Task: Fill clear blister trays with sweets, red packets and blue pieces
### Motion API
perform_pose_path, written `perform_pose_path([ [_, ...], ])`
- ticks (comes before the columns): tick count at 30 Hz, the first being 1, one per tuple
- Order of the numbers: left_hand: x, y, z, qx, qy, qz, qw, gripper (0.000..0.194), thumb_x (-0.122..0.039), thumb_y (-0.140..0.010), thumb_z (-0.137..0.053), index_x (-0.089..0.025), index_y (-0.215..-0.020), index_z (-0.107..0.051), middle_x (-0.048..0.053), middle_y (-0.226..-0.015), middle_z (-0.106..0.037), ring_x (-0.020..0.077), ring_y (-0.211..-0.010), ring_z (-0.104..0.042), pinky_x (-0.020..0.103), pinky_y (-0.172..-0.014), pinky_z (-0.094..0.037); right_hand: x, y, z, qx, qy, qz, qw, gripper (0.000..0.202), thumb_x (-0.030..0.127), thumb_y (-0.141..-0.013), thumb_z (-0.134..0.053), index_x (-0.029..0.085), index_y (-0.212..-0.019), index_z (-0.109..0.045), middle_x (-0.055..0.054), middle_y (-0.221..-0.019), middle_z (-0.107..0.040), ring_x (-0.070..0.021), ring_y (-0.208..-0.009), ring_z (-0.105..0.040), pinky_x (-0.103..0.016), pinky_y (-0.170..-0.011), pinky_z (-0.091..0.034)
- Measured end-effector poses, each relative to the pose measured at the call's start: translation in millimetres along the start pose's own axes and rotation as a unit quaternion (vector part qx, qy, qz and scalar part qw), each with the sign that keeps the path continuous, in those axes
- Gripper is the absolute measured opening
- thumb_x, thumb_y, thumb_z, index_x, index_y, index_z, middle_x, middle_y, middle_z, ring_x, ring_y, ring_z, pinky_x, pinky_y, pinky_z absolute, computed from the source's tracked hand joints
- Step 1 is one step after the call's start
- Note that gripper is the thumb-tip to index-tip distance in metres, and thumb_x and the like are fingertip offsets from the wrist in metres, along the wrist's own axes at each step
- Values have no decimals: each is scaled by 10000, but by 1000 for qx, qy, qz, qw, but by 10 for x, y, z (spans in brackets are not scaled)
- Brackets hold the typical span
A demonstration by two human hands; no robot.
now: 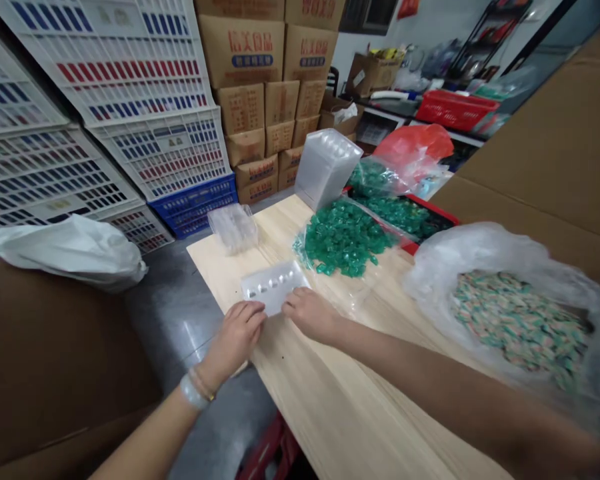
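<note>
Lightly, the left hand and right hand grip the plastic blister tray between curled fingers. Green packets lie beyond the right fingertips.

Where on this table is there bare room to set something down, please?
Bare wood shows on the near side of the right forearm, and between the clear packet and green pile. It is crowded from the tray stack to the plastic bag.

Two hands touching a white tray, green pieces beyond, light wooden table
</note>
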State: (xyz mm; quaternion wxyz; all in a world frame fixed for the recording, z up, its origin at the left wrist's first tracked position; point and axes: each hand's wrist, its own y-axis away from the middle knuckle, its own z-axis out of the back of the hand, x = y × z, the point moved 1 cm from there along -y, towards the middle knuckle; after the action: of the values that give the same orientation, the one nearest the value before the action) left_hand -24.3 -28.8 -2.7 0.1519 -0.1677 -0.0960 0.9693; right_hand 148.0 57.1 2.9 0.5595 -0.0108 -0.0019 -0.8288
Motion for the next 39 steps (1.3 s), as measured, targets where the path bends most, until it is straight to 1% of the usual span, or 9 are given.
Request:
perform_pose_path([
  [3, -171, 108, 104, 65, 14, -16, 998, 176, -176, -778, -517, -197, -938, -587, 66, -1118, -537, 221, -1086, -452, 396, -927, -386, 191, 274, 13, -8, -38, 52, 998, 134, 171, -839, -438, 168, -863, -570, -81, -946, -563, -204, -932, -477, -361, -792, -370],
  [4, -202, 91, 117, 79, 15, -19, 997, 272, -241, -742, -580, -193, -1010, -568, 90, -1196, -490, 255, -1150, -403, 422, -955, -360, 216, 335, 21, -22, -52, 47, 997, 140, 231, -837, -467, 176, -914, -570, -97, -1047, -545, -224, -1017, -450, -387, -841, -352],
  [7, -206, -85, 68, 119, 26, -33, 992, 765, -488, -594, -684, -146, -1230, -431, 176, -1369, -297, 342, -1275, -222, 483, -1017, -264, 152, 394, 31, -36, -96, -29, 994, 544, 490, -707, -602, 173, -1137, -502, -164, -1309, -375, -314, -1218, -294, -482, -952, -269],
  [9, -157, -220, 2, 152, 43, -45, 986, 867, -572, -567, -663, -141, -1270, -392, 186, -1388, -270, 338, -1283, -211, 474, -1030, -246, 52, 360, 18, -15, -125, -65, 990, 787, 584, -591, -651, 163, -1222, -443, -192, -1345, -329, -340, -1244, -268, -499, -972, -257],
  [12, -75, -333, -50, 175, 71, -59, 980, 860, -619, -568, -630, -170, -1267, -407, 169, -1381, -299, 315, -1270, -246, 457, -1033, -244, -60, 304, -13, 8, -159, -65, 985, 833, 597, -554, -668, 185, -1240, -436, -179, -1344, -348, -329, -1243, -295, -489, -986, -264],
  [21, 25, -366, -30, 175, 111, -100, 973, 793, -652, -614, -549, -200, -1258, -442, 161, -1356, -328, 307, -1241, -283, 465, -1011, -263, -114, 311, -63, 11, -196, -60, 979, 763, 552, -579, -680, 212, -1225, -459, -151, -1356, -346, -307, -1252, -295, -488, -1001, -261],
  [32, 8, -392, 10, 177, 103, -104, 973, 641, -521, -679, -602, -207, -1221, -465, 135, -1343, -356, 294, -1230, -301, 467, -1010, -281, -166, 337, -91, 9, -214, -42, 976, 695, 530, -651, -637, 226, -1239, -427, -134, -1366, -327, -285, -1272, -262, -497, -1003, -248],
  [37, -98, -309, -18, 120, 117, -83, 982, 736, -396, -686, -640, -147, -1296, -312, 174, -1361, -312, 288, -1268, -267, 479, -1032, -267, -140, 354, -85, 0, -191, -37, 981, 606, 466, -700, -613, 203, -1217, -436, -133, -1372, -313, -279, -1284, -236, -497, -1000, -247],
  [39, -151, -249, -29, 92, 122, -81, 985, 627, -321, -715, -613, -117, -1246, -350, 193, -1376, -270, 279, -1290, -238, 465, -1049, -256, -72, 370, -35, -11, -157, -43, 987, 585, 423, -709, -612, 169, -1208, -442, -156, -1369, -306, -298, -1280, -226, -503, -993, -243],
])
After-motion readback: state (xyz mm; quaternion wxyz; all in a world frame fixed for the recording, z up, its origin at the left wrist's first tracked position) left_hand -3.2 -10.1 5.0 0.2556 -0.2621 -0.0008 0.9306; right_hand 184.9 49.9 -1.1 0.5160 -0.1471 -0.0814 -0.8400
